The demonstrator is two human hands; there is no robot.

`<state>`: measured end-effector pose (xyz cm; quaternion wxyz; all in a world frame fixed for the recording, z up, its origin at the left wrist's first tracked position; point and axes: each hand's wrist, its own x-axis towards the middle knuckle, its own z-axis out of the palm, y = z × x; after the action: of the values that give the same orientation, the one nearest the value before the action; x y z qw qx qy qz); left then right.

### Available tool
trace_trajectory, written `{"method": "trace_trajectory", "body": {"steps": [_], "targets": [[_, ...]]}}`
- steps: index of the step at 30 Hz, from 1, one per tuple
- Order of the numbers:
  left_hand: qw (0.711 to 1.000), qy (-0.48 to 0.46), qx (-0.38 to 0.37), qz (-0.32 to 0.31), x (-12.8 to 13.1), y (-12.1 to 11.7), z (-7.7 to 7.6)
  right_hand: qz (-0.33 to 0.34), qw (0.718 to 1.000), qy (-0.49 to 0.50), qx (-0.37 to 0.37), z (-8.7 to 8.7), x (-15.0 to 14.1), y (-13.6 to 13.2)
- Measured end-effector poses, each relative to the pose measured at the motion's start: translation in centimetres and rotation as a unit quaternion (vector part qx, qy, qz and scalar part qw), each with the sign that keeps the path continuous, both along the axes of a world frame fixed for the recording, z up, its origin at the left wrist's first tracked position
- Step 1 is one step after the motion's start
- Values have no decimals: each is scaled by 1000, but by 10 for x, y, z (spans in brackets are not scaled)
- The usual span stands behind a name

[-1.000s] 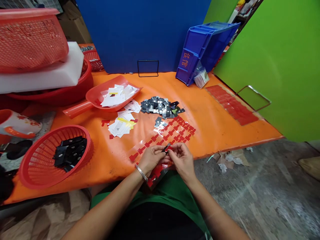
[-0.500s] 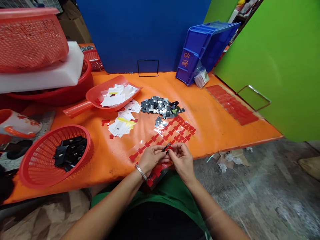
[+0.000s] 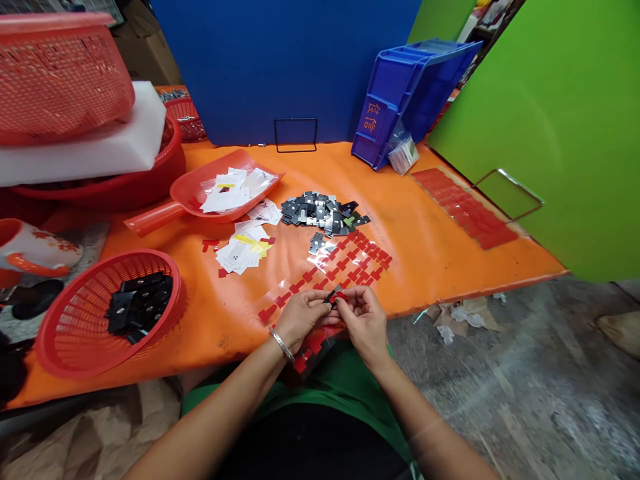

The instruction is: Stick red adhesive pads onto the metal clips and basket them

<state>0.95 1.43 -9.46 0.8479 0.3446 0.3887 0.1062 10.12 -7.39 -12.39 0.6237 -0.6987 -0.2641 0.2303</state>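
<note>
My left hand (image 3: 299, 319), with a bracelet at its wrist, pinches a small dark metal plate (image 3: 331, 295) at the table's front edge. Thumb and fingers of my right hand (image 3: 366, 325) close on a small red sticker (image 3: 340, 295) at the plate's right end. How far it is stuck down I cannot tell. Just beyond both hands lies a clear sheet of T-shaped red stickers (image 3: 353, 256), and more red pieces (image 3: 311, 347) hang below my hands over the lap. Behind the sheet is a pile of similar metal plates (image 3: 317, 212).
To the left stand a red basket (image 3: 50, 333) of black parts, a mug (image 3: 37, 247) and a red scoop (image 3: 155, 219) with paper slips. Loose slips (image 3: 240, 253) lie mid-table. A blue bin (image 3: 370, 127) leans at the back; a red sheet (image 3: 465, 208) lies right.
Both hands keep almost the same place and grip on the plate and sticker. The view has shifted very slightly.
</note>
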Motion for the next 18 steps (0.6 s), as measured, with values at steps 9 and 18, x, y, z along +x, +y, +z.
{"method": "trace_trajectory", "body": {"steps": [9,18], "targets": [[1000,-13,0,-1,-2,0,-3,-2,1000,-7,-3,1,-1,1],[998,36,32,46,4,-5,-4,-2,999,-36,-8,-1,-3,-2]]}}
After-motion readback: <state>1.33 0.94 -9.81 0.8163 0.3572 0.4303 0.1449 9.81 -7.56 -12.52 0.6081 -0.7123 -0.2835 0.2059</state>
